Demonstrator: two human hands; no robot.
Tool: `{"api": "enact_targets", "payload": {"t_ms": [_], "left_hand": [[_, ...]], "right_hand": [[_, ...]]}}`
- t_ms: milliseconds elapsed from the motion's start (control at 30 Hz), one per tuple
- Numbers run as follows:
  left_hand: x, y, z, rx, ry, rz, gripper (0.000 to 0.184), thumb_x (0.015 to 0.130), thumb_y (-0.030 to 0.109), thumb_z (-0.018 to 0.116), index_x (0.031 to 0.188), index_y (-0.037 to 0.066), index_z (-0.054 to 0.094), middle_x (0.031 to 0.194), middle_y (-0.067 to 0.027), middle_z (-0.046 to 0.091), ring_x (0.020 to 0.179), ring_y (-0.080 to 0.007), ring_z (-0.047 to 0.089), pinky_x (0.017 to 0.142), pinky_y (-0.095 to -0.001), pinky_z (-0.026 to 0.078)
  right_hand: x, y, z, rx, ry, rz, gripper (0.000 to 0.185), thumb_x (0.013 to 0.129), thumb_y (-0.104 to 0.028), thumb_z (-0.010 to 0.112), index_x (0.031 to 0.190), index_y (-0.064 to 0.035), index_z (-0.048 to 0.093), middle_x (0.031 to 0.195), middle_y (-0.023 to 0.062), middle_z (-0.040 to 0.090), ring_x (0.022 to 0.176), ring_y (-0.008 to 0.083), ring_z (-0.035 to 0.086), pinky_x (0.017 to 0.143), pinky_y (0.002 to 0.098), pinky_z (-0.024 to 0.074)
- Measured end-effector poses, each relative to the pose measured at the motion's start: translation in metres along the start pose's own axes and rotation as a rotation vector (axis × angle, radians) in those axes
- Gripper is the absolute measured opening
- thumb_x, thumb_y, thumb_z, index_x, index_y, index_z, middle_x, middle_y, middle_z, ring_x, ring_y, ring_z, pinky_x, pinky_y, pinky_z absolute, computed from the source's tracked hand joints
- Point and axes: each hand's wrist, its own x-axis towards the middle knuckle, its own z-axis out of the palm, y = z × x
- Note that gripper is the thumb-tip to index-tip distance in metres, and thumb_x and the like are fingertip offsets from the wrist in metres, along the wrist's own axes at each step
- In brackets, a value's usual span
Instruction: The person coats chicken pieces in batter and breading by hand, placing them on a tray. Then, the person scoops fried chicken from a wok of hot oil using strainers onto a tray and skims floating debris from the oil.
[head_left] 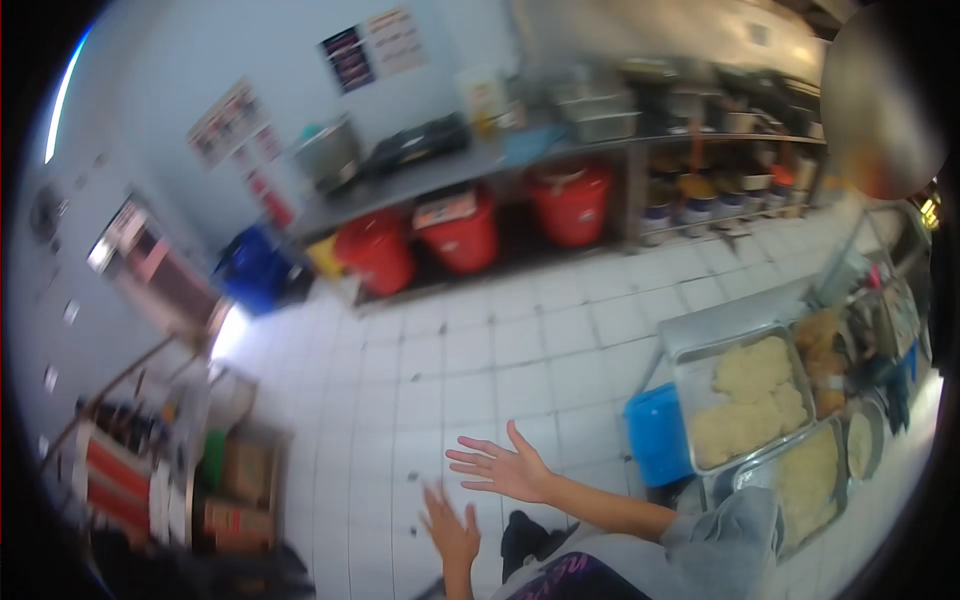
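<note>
My right hand [508, 470] is stretched out over the tiled floor, palm showing, fingers spread and nothing in them. Just below and to its left, my left hand [452, 530] is raised with its fingers apart, slightly blurred, also holding nothing. The two hands are close together but do not appear to touch. To the right of them stands a blue bin [657, 435], out of reach of the fingers. Beside it is a metal tray [683, 400] holding pale, dough-like pieces [750, 400].
A second tray [842, 460] of pale food lies at the lower right. Along the far wall, red buckets [570, 205] sit under a metal counter [400, 185]. Cardboard boxes [245, 470] fill a shelf at the left. White tiles [480, 370] cover the floor between.
</note>
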Motion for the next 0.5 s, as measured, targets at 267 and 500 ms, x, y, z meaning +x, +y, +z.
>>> {"api": "enact_targets", "payload": {"t_ms": [267, 500], "left_hand": [[0.194, -0.007, 0.145, -0.013, -0.699, 0.611, 0.046, 0.089, 0.031, 0.052, 0.127, 0.006, 0.05, 0.143, -0.0251, 0.023, 0.13, -0.0452, 0.023, 0.101, -0.0542, 0.031], [0.385, 0.236, 0.142, -0.328, -0.637, 1.189, 0.034, 0.088, 0.019, 0.056, 0.12, 0.009, 0.056, 0.121, -0.0128, 0.057, 0.103, -0.0326, 0.057, 0.086, -0.0412, 0.046]], "right_hand": [[0.063, -0.092, -0.093, -1.894, 0.059, -0.417, 0.04, 0.095, -0.035, 0.043, 0.125, -0.0103, 0.052, 0.124, 0.0113, 0.053, 0.12, 0.0265, 0.047, 0.103, 0.0394, 0.032], [-0.035, -0.299, -0.19, -1.548, 1.07, -0.524, 0.03, 0.092, -0.019, 0.041, 0.112, -0.005, 0.057, 0.111, 0.0125, 0.06, 0.1, 0.0266, 0.059, 0.091, 0.0343, 0.0439]]}}
